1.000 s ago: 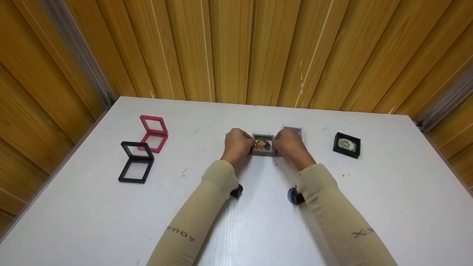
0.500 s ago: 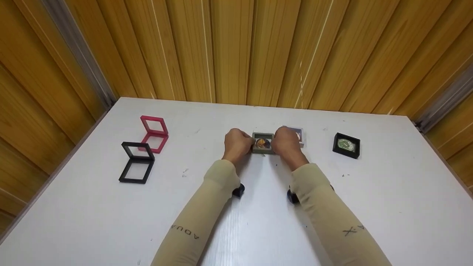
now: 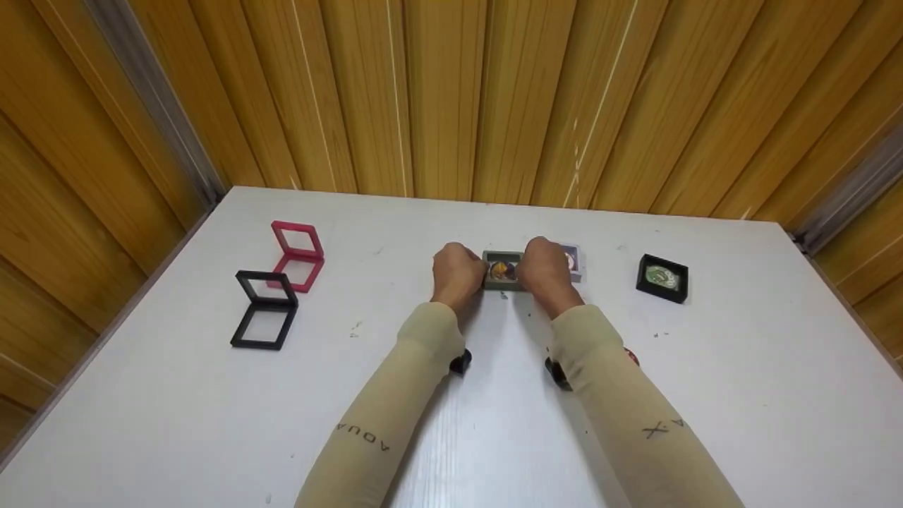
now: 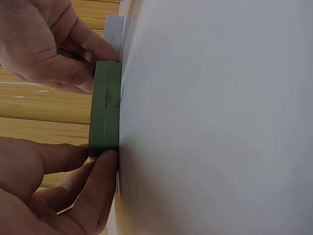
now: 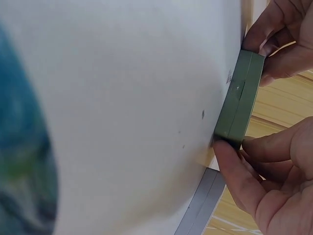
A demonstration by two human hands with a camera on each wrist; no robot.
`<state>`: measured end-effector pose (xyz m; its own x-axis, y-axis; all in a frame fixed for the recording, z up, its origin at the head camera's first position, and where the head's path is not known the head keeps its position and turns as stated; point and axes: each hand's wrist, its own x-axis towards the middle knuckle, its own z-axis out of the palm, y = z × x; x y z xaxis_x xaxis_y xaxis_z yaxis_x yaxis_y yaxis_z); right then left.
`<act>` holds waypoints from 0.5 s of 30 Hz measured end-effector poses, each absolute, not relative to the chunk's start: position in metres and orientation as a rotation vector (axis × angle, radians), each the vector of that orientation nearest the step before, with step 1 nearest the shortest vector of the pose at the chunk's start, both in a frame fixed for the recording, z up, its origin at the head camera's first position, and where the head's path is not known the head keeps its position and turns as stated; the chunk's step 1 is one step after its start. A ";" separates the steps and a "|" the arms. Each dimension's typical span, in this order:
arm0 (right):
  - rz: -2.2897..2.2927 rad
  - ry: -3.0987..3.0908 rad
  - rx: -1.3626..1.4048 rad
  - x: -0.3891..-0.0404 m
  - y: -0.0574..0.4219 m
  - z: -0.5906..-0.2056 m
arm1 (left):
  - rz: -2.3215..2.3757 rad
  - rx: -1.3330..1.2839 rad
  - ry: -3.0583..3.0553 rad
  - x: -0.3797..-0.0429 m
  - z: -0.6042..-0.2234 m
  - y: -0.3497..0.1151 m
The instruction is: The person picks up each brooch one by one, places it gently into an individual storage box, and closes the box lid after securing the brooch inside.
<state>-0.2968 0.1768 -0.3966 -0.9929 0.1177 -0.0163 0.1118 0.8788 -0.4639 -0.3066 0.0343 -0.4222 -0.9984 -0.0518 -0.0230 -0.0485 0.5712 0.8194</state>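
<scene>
A small green display frame (image 3: pixel 502 286) lies flat and closed on the white table, with a round yellow-and-dark coin-like disc (image 3: pixel 502 270) in its window. My left hand (image 3: pixel 456 275) pinches its left edge between thumb and fingers. At the opposite edge, my right hand (image 3: pixel 547 272) grips the frame and covers its right side in the head view. Both wrist views show the frame's green side wall (image 4: pixel 105 107) spanning the gap between the two hands. Just beyond my right hand sits a pale lavender frame (image 3: pixel 575 267), partly hidden by it.
To the left, a pink frame (image 3: pixel 301 286) and a black frame (image 3: pixel 243 337) stand hinged open on the table (image 3: pixel 395 233). A black frame (image 3: pixel 642 271) holding a green-and-white disc lies at the right. Behind the table rises a wood-patterned wall (image 3: pixel 437 99).
The green frame has shifted slightly toward the back of the table. My right hand has moved left over its right edge, uncovering more of the lavender frame. My left hand keeps its grip.
</scene>
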 end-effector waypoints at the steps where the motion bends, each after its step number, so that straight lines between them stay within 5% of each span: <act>1: 0.742 -3.030 -0.179 -0.297 0.177 -0.397 | -1.435 0.081 -2.782 -0.307 -0.422 0.035; 15: 0.662 -3.072 -0.250 -0.308 0.169 -0.396 | -1.379 0.088 -2.824 -0.315 -0.417 0.043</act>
